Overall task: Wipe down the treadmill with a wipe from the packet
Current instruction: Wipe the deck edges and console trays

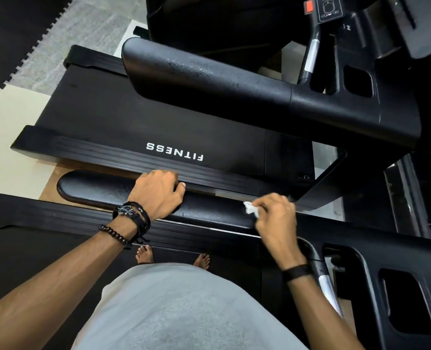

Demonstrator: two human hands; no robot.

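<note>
Left hand [156, 193] fingers curled over handrail [95, 190]; right hand [275, 215] fingers pinch wipe [250, 207].

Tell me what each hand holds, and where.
Right hand pinches a crumpled white wipe by its bunched end. Left hand grips the handrail mid-length.

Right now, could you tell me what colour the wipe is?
White; the wipe shows best in the head view, pinched in the right hand.

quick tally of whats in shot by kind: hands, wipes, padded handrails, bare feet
hands: 2, left hand and right hand
wipes: 1, white wipe
padded handrails: 2, near handrail, far handrail
bare feet: 2
total: 7
</note>
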